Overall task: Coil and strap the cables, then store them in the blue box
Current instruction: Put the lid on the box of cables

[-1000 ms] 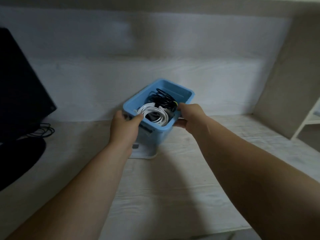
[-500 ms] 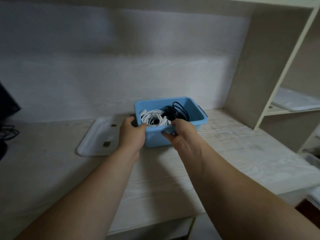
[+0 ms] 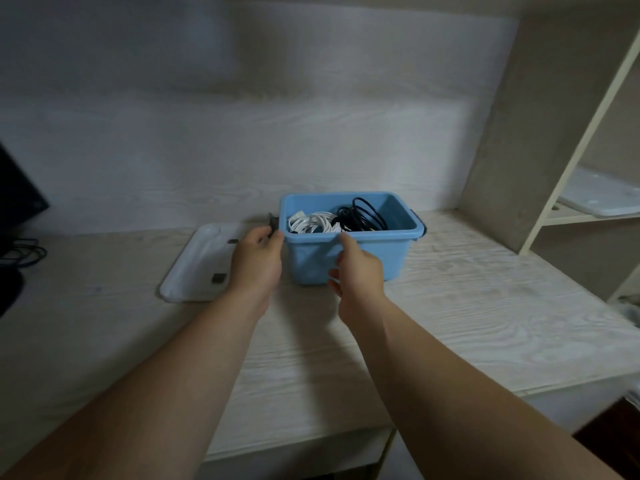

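Blue box [image 3: 391, 258] with coiled white cable [image 3: 313, 221] and black cable [image 3: 360, 216] stood on table [image 3: 467, 289] beside lid [image 3: 194, 268]; left hand [image 3: 256, 265] at its left end, right hand [image 3: 360, 275] at front rim, fingers [image 3: 333, 274] curled, grip indeterminate.

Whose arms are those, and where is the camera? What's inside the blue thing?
There is no robot here. The arms belong to a person wearing a camera on their head, so you see what they see, looking down at a pale wooden desk. The blue box stands on it, with a looped white cable and a black cable inside. The right hand holds the box's front, thumb on the rim. The left hand touches its left end; I cannot tell whether it grips. A white lid lies flat beside the box, on the left.
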